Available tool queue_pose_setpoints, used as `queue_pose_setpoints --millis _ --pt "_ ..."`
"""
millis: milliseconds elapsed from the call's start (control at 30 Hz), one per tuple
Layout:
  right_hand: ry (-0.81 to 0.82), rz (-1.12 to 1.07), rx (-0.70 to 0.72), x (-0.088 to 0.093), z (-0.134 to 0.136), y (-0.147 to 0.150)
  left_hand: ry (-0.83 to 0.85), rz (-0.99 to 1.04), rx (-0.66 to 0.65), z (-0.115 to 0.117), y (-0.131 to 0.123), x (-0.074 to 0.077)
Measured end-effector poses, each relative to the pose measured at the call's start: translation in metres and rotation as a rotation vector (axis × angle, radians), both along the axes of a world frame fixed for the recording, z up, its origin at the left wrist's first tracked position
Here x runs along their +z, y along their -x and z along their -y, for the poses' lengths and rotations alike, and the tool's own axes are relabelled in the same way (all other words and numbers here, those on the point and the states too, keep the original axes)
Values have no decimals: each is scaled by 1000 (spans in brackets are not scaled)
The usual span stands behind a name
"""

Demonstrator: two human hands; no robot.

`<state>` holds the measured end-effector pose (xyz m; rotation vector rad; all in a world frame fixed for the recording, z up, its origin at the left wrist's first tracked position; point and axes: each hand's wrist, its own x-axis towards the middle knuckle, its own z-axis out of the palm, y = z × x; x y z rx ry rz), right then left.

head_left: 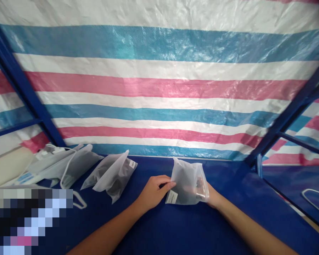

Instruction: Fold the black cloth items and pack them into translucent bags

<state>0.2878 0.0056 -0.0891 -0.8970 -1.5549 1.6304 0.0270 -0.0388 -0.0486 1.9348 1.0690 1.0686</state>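
A frosted plastic bag (pixel 184 173) with a white label (pixel 172 197) at its lower left corner is held over the blue surface. My left hand (pixel 155 191) pinches the bag's left edge between thumb and fingers. At the bag's right side, my right hand (pixel 213 196) reaches in at the edge, its fingers blurred behind the frosted plastic. By those fingers shows a shiny brown patterned packet (pixel 200 187), gripped in the right hand as far as I can see. Something dark shows through the bag's lower part.
Frosted bags with dark contents (pixel 117 177) stand left of my hands. More frosted bags (pixel 77 163) and a white hanger (pixel 81 202) lie farther left. A blue metal frame (pixel 281 117) and striped sheeting (pixel 159 88) enclose the blue surface (pixel 159 230). Another white hanger (pixel 315 202) is at right.
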Motion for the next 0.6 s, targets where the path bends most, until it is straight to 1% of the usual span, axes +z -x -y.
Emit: queue_pose_setpoints --millis 100,167,300,467,533,600 --pt "-1 5 4 0 1 0 111 49 16 -1 -1 -4" --pt "-31 32 25 3 3 0 138 61 6 -1 -1 -5" --pt "-94 52 45 10 6 3 80 40 5 -1 -2 -4" --pt "-55 18 47 13 6 6 4 -12 57 0 -2 -4" --pt "-33 -40 20 13 6 7 -18 -35 97 0 -2 -5" --pt "7 -117 -48 13 6 10 -21 -51 146 -2 -1 -5"
